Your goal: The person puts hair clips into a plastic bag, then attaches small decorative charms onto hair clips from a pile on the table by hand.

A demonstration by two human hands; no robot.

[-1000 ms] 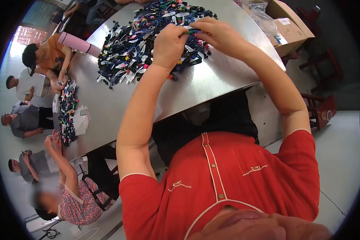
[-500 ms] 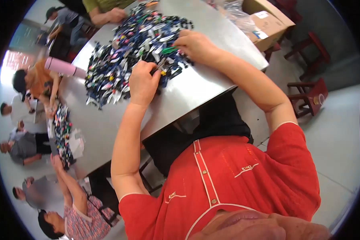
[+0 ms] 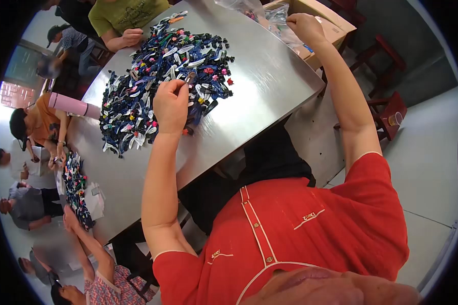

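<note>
From where I stood, the person in the red shirt [image 3: 290, 223] had the left hand [image 3: 170, 105] over the near side of a heap of hair clips [image 3: 142, 84] on the metal table [image 3: 259, 66], thumb and finger pinched together on a single clip [image 3: 190, 77]. The right hand [image 3: 307, 28] hung well apart from it, beside the cardboard box [image 3: 336, 33] and clear plastic bag [image 3: 278, 18], fingers curled, and I couldn't tell whether they gripped anything. Across the heap, a green-shirted co-worker's hand [image 3: 132, 37] was near the clips.
</note>
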